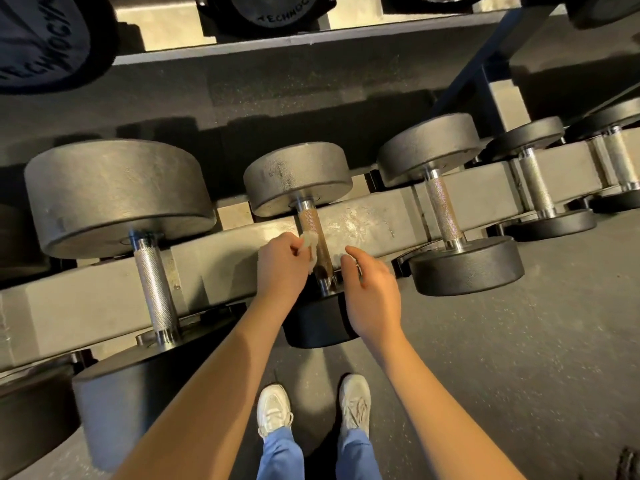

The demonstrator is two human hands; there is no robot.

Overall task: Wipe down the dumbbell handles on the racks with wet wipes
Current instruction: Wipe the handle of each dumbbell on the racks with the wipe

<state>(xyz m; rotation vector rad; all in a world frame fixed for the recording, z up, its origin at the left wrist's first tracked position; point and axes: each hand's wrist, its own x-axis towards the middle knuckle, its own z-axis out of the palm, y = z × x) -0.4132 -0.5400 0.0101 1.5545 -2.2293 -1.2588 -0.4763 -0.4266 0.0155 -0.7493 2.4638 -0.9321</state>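
- The left hand [281,263] pinches a crumpled white wet wipe [309,241] between thumb and curled fingers.
- The wipe is pressed against the 9 o'clock side of the handle [311,221] of the middle dumbbell [298,178], about halfway along the knurled grip.
- That handle looks brownish; the neighbouring handles look silvery.
- The right hand [372,284] holds nothing. Its fingers are loosely curled and the thumb points toward 12 o'clock.
- It sits just beside the handle's near end, at its 3 o'clock side; whether it touches the metal cannot be told.
- The two hands are apart, with the handle between them.
- The middle dumbbell lies across the grey rack rail [367,225], at the centre of the view.
- A larger dumbbell [114,195] rests at its 9 o'clock. Another dumbbell [429,147] and a smaller one [530,133] rest toward 2 o'clock.
- An upper shelf [294,39] at 12 o'clock carries dark weights with raised lettering.
- At 6 o'clock, white shoes [273,408] and blue trousers [280,452] stand on the dark floor [519,341].
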